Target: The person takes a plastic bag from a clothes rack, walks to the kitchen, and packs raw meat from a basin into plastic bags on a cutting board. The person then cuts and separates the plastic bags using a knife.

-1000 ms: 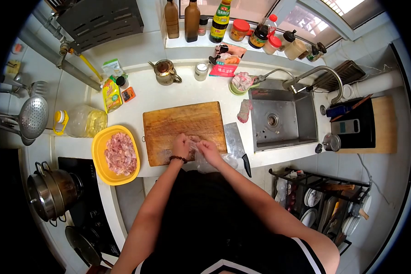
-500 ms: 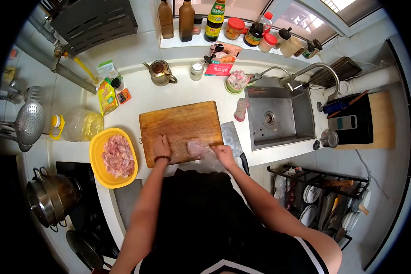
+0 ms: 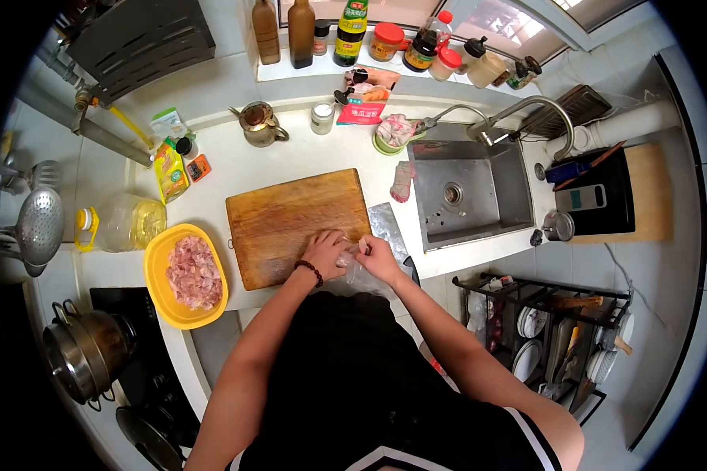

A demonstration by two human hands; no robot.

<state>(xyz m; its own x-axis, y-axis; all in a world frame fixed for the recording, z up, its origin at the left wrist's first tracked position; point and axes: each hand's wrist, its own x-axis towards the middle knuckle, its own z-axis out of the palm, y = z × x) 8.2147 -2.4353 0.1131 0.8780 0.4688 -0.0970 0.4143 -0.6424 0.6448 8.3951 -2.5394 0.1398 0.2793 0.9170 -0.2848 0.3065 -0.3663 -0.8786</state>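
Observation:
A clear plastic bag [image 3: 364, 280] hangs at the front right corner of the wooden cutting board [image 3: 279, 228]. My right hand [image 3: 378, 257] is closed with its fingers pinching the bag's upper part. Beside it my left hand [image 3: 325, 253], with a dark bead bracelet at the wrist, curls round the bag's other side, above the board's front edge. What lies inside the bag is mostly hidden by my hands. Left of the board stands a yellow basin [image 3: 154, 276] holding chopped raw meat [image 3: 194, 273].
A grey flat blade [image 3: 386, 222] lies beside the board, partly hidden. The sink [image 3: 471, 188] is on the right, with a rolled cloth [image 3: 401, 181] at its left edge. A teapot [image 3: 260, 124], a jar [image 3: 322, 118] and a pink packet [image 3: 367, 98] stand behind. An oil jug [image 3: 133, 224] is at left.
My left hand has moved right across the board to the bag beside my right hand. The bag has come down toward the front edge. The view has shifted slightly.

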